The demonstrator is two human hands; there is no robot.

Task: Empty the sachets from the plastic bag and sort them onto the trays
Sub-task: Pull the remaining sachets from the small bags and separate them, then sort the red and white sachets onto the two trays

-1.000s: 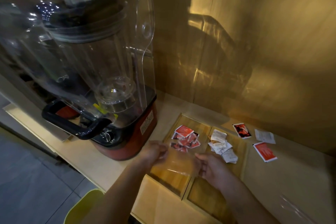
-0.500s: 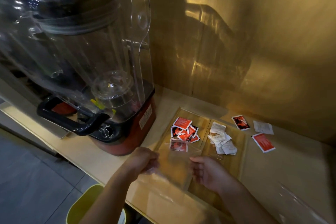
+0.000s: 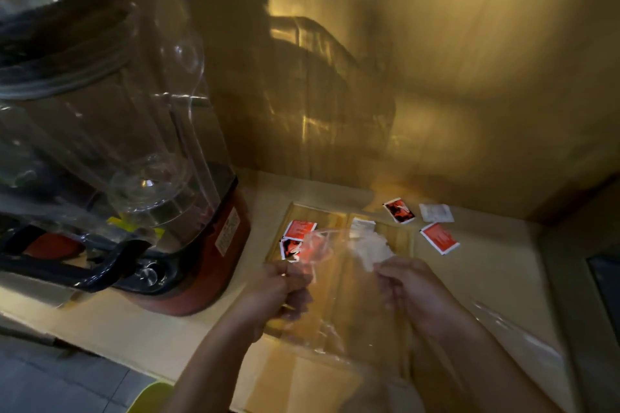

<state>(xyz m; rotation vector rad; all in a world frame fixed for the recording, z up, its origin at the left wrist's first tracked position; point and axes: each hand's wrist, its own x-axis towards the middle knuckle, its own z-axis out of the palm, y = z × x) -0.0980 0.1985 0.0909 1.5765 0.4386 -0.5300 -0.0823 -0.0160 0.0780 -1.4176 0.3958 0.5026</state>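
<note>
Both hands hold a clear plastic bag (image 3: 342, 295) above the wooden trays (image 3: 322, 211). My left hand (image 3: 285, 288) pinches its left edge and my right hand (image 3: 412, 288) grips its right edge. Through the bag I see red sachets (image 3: 297, 233) piled in the left tray and white sachets (image 3: 364, 231) in the right tray, blurred by the plastic. On the counter to the right of the trays lie a dark red sachet (image 3: 399, 210), a white sachet (image 3: 436, 213) and a red sachet (image 3: 439, 238).
A large blender (image 3: 117, 144) with a clear cover and red base stands on the counter at left, close to the trays. A wooden wall backs the counter. Another clear plastic sheet (image 3: 516, 329) lies at right. A yellow-green bin rim (image 3: 151, 396) shows below the counter edge.
The bag has been lifted and spread wider between my hands, now covering the view of both trays. The view has shifted slightly left and down.
</note>
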